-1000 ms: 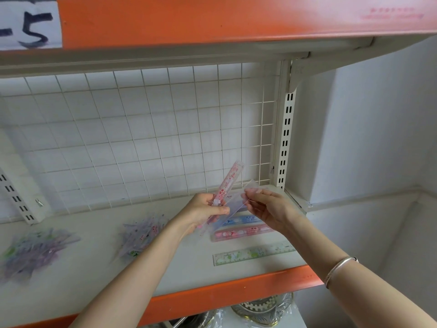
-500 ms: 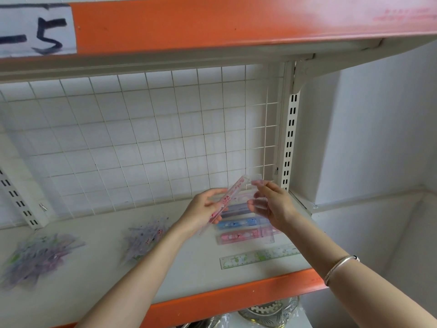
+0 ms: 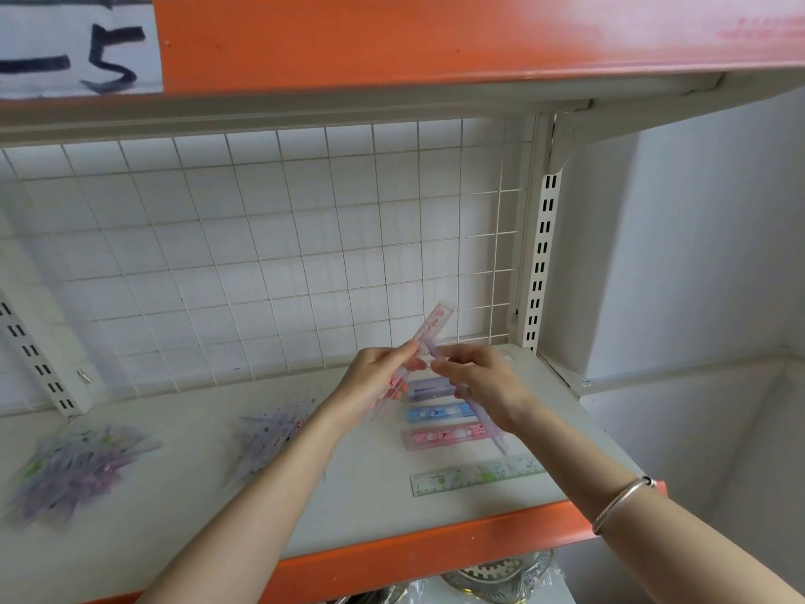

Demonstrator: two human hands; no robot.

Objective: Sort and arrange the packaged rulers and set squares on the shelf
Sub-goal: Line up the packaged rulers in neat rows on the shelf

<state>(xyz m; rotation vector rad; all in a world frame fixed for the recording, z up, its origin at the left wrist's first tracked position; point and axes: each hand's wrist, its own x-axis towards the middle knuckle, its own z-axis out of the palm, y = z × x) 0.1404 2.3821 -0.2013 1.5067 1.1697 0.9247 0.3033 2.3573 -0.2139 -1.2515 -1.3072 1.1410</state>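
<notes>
Rulers now split; left hand (image 3: 378, 379) pinches pink ruler (image 3: 429, 326), tip 1 o'clock; right hand (image 3: 485, 381) grips purple ruler (image 3: 495, 432), tip 5 o'clock; probably shelving next.

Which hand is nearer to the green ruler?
Right. The right hand, holding a purple ruler, is behind the green ruler; the left hand, holding a pink ruler, is farther left.

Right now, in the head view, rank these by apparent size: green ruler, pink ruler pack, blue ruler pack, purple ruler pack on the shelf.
1. green ruler, the longest and nearest the camera
2. pink ruler pack
3. blue ruler pack, slightly smaller but also farther back
Unranked: purple ruler pack, partly hidden.
</notes>
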